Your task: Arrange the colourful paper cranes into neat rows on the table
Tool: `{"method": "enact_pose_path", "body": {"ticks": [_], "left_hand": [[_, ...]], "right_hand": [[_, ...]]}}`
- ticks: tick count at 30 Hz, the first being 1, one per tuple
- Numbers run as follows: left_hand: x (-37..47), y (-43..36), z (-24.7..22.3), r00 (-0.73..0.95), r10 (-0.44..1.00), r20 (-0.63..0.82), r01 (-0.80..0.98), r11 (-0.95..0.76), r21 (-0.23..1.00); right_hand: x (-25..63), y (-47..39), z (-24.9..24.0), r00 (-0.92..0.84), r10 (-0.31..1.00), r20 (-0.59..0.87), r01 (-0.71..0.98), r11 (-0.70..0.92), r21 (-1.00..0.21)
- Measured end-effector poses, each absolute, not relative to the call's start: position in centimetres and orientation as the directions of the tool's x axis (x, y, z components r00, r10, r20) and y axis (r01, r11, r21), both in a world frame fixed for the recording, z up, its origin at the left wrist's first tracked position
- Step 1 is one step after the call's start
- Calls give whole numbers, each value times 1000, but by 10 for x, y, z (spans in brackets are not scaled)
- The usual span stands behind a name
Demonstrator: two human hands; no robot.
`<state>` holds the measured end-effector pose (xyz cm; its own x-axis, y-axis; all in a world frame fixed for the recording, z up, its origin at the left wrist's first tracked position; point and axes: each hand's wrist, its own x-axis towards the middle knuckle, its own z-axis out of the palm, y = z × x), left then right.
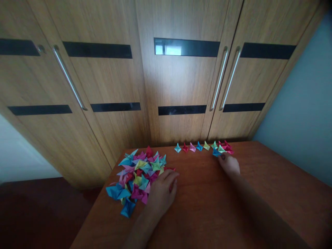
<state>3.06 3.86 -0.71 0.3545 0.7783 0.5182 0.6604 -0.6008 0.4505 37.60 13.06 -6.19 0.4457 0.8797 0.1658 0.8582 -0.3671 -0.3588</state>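
Note:
A heap of folded origami pieces (141, 173), crane-like with pointed tips, lies on the left of the wooden table (197, 207) in many bright colours. My left hand (162, 188) is at the heap's right edge, its fingers curved and thumb apart; a red piece (169, 169) shows just behind the fingers. Along the back edge runs a spaced row of small origami pieces (192, 147). At the row's right end, my right hand (229, 164) pinches near a blue origami piece (216, 152). Its fingertips partly hide their contact. A pale green piece (221, 149) and red pieces (227, 147) sit close beside it.
Wooden cupboard doors (178, 79) with long metal handles (219, 79) and dark glossy strips rise right behind the table. A pale wall (306, 103) stands at the right. Dark red floor (38, 211) shows beyond the table's left edge.

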Motion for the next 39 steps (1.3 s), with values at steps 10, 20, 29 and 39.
{"method": "enact_pose_path", "body": {"ticks": [10,20,29,39], "left_hand": [[31,36,-7,378,794,475,677,-588,442],[32,35,-6,401,796,454,684,-590,429],[32,33,-4,406,794,453,684,-592,425],[31,33,-5,402,797,450,695,-586,417]], "right_hand": [[363,150,-60,469,881,59,862,-442,-247],[359,156,-59,509,859,48,838,-482,-254],[358,155,-62,565,824,55,805,-535,-254],[349,159,-58,549,835,37,814,-525,-251]]}}
